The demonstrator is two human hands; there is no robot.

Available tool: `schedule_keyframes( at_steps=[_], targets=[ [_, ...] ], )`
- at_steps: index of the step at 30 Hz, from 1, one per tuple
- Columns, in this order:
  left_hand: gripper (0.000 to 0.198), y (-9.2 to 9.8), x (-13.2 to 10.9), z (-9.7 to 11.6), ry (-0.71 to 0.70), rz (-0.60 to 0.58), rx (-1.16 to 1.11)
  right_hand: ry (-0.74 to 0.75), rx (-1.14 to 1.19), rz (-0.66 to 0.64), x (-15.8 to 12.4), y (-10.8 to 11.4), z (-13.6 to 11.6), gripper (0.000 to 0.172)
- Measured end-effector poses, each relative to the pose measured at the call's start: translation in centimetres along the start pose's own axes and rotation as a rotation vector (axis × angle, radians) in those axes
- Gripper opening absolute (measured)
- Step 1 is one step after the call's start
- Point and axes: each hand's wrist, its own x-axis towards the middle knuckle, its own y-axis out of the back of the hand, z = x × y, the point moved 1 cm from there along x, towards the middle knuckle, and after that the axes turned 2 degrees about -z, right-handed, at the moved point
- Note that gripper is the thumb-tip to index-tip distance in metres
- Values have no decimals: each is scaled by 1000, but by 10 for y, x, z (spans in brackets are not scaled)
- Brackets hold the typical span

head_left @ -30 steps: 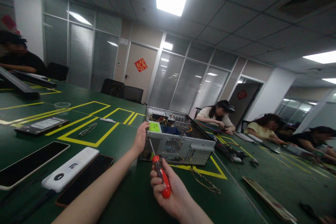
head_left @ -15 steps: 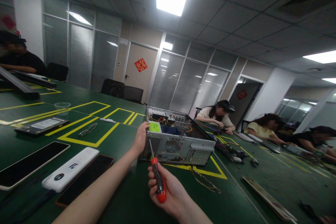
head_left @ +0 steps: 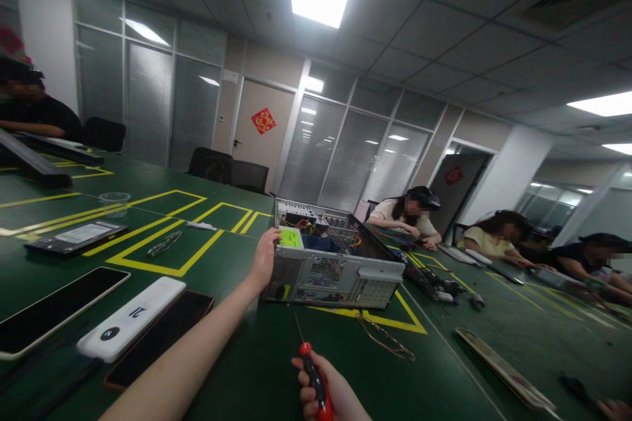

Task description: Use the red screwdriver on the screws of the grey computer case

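Note:
An open computer case lies on the green table, its inside showing wires and a power supply with a bright yellow-green label. My left hand grips the left side of the case near that label, with some fingertips hidden. In my right hand is a red and black screwdriver, fingers wrapped round its handle. Its thin shaft points up and away, and the tip is just short of the case's lower edge, apart from it.
To the left lie a hard drive, a white power bank and two phones. Right of the case are a bundle of cables and thin wire loops. Several people sit around the table, which carries yellow tape lines.
My right hand has drawn the screwdriver back from the case, down and slightly right. The left hand stays on the case.

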Motion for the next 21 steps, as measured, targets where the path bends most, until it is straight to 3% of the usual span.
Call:
schedule_keyframes(
  at_steps=[6, 21],
  targets=[
    [45, 2, -1, 1, -2, 1, 15, -7, 23, 30, -4, -6, -2, 46],
    [45, 1, 0, -1, -5, 5, 10, 43, 1, 98, -9, -20, -2, 46]
  ],
)
